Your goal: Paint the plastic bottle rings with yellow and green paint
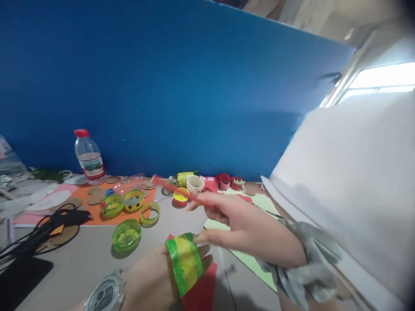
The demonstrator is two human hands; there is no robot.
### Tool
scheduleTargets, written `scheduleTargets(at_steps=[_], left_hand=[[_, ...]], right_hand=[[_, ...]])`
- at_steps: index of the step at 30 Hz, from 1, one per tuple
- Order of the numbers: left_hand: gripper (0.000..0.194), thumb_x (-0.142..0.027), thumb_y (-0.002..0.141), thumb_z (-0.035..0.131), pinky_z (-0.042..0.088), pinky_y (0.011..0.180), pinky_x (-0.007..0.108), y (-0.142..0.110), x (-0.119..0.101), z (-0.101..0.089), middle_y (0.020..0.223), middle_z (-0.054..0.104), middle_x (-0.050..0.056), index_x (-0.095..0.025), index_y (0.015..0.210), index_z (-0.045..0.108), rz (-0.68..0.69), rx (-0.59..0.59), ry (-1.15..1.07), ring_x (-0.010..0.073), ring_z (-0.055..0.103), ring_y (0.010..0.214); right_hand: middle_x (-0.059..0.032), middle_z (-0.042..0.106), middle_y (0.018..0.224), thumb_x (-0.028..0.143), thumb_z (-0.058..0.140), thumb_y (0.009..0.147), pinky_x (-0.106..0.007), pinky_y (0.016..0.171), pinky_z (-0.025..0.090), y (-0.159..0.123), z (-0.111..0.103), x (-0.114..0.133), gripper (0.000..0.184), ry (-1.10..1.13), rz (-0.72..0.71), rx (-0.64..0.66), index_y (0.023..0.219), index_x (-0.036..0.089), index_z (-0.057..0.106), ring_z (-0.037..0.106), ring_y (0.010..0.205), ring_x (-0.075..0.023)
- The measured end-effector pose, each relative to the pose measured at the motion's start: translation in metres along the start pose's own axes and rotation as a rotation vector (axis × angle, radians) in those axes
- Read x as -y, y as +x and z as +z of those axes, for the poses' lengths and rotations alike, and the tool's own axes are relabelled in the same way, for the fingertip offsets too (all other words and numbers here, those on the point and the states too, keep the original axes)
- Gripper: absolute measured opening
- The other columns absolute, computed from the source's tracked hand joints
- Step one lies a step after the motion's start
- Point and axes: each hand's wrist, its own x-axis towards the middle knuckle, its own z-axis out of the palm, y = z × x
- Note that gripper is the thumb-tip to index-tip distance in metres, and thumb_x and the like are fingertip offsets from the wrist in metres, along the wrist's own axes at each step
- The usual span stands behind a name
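Note:
My left hand [152,280] is low in the middle, a watch on its wrist, with a green and yellow painted plastic ring [184,262] slipped over its fingers. My right hand [246,229] crosses in from the right in a grey sleeve. It pinches a thin red brush [171,187] whose far end points left towards a small yellow paint cup [180,195]. The thumb of my right hand touches the ring's edge. A red paper sheet [202,289] lies under my left hand.
Green and yellow plastic rings [112,204] and a green dish [126,235] lie by an orange sheet [97,214]. A water bottle [89,157] stands before the blue wall. Black cables [39,233] lie left, a white board [350,190] slopes right. Paper cup [195,184], red rings [225,181] behind.

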Motion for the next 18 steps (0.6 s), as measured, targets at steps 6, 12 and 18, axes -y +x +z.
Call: scheduleTargets(at_steps=[6, 12, 18], left_hand=[[0.054, -0.038, 0.081, 0.061, 0.039, 0.11, 0.041, -0.009, -0.012, -0.009, 0.14, 0.054, 0.011, -0.017, 0.13, 0.052, 0.065, 0.033, 0.046, 0.0346, 0.045, 0.131], [0.061, -0.053, 0.084, 0.055, 0.045, 0.104, 0.041, -0.009, -0.026, -0.022, 0.138, 0.053, 0.019, -0.011, 0.129, 0.053, 0.006, 0.086, 0.047, 0.0335, 0.059, 0.114], [0.052, -0.052, 0.086, 0.055, 0.049, 0.099, 0.038, -0.007, -0.03, -0.025, 0.136, 0.055, 0.011, -0.02, 0.127, 0.055, 0.004, 0.031, -0.039, 0.031, 0.057, 0.117]], right_hand=[[-0.0104, 0.063, 0.118, 0.06, 0.071, 0.068, -0.039, 0.082, 0.046, -0.001, 0.016, 0.006, 0.068, -0.324, 0.026, 0.243, 0.122, 0.02, 0.06, 0.059, 0.102, -0.0292], [-0.0042, 0.062, 0.09, 0.071, 0.063, 0.068, -0.029, 0.058, 0.036, 0.003, 0.025, -0.005, 0.059, -0.459, -0.009, 0.343, 0.096, 0.019, 0.064, 0.056, 0.074, -0.0187], [-0.0023, 0.055, 0.083, 0.066, 0.057, 0.075, -0.028, 0.053, 0.028, 0.002, 0.028, -0.007, 0.049, -0.547, -0.035, 0.365, 0.085, 0.018, 0.058, 0.047, 0.068, -0.0146]])
